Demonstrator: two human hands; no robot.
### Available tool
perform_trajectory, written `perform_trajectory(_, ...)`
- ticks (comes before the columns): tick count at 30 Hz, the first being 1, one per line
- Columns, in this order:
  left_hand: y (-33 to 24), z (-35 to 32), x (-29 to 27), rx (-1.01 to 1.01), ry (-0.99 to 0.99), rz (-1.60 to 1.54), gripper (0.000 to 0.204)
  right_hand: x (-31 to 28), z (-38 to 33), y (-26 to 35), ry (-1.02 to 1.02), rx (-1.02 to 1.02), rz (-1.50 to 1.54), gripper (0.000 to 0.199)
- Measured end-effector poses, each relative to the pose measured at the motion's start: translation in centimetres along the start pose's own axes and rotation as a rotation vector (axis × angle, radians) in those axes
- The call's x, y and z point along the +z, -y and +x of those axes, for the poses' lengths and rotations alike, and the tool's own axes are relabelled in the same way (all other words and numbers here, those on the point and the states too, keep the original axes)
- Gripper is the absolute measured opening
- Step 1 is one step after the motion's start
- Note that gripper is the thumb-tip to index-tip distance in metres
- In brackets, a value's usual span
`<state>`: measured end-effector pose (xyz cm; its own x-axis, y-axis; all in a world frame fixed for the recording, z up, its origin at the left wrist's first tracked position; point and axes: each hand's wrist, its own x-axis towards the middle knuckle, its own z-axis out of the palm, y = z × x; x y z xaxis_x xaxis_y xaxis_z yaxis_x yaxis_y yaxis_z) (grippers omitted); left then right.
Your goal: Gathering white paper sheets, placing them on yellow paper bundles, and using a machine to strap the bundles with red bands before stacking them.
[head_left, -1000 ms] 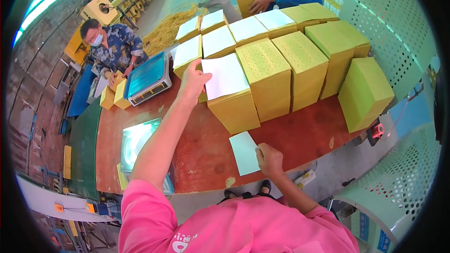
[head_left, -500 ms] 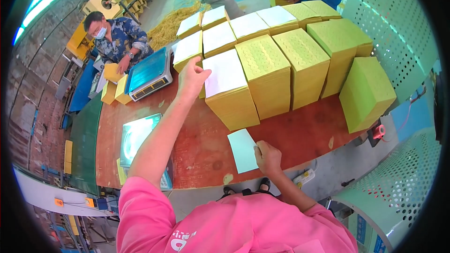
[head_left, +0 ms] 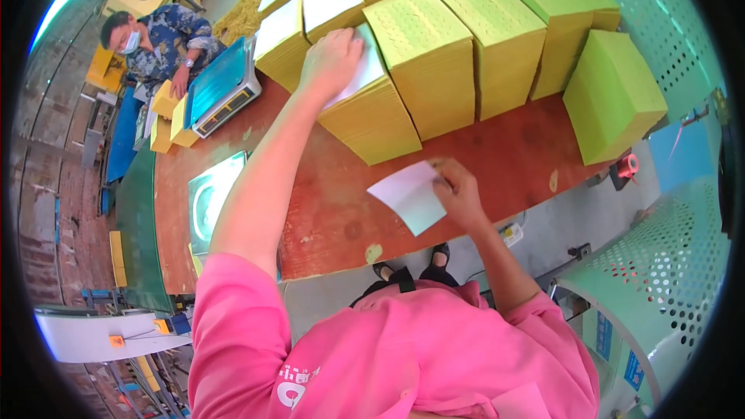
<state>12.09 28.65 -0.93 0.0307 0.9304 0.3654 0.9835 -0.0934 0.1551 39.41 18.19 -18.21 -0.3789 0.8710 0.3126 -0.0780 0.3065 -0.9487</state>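
My left hand (head_left: 332,67) lies palm down over the white sheet (head_left: 365,70) on top of the front-left stack of yellow paper (head_left: 371,126). Its fingers reach across the sheet and are not wrapped round anything visible. Lower down, above the red table (head_left: 334,225), a slightly bent white sheet of paper (head_left: 405,198) is pinched at its right edge by my right hand (head_left: 459,190). Directly right of the front-left stack stands a stack of yellow paper (head_left: 431,62) with a patterned top.
More yellow stacks (head_left: 508,54) crowd the far side; one block (head_left: 613,101) stands apart at right. Scales (head_left: 221,89) and a shiny device (head_left: 208,206) sit at left. A masked co-worker (head_left: 167,46) handles small yellow blocks. Perforated green panels (head_left: 660,287) curve along the right.
My left hand has come down from the sheet's left edge onto its top. My right hand has lifted its sheet and tilted it. The whole view has shifted, and the far co-worker is out of sight.
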Motion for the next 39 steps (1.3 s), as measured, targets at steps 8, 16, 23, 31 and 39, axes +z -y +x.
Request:
perform_trajectory(8,-1.9,-2.2,-1.9,-0.105,0.244,-0.086,0.053,0.5,1.3,1.6,-0.064,0.150,0.157,0.028)
perform_trajectory(16,-6.4,-17.4,-8.3,0.226,0.220,-0.192,0.042,1.0,-13.9,3.7,-0.046,0.555,0.988,0.014)
perform_trajectory(23,-6.0,-25.1,-12.6,0.348,0.244,-0.261,0.047,11.6,-21.3,1.9,-0.179,0.470,1.287,0.016)
perform_trajectory(31,-6.0,-26.9,-11.0,0.307,0.384,-0.874,0.045,14.0,-23.8,12.8,-0.743,0.621,0.836,0.027)
perform_trajectory(39,-16.7,-37.9,-3.6,0.152,0.664,-1.626,0.057,7.5,-41.5,22.9,-1.093,0.532,0.602,0.030)
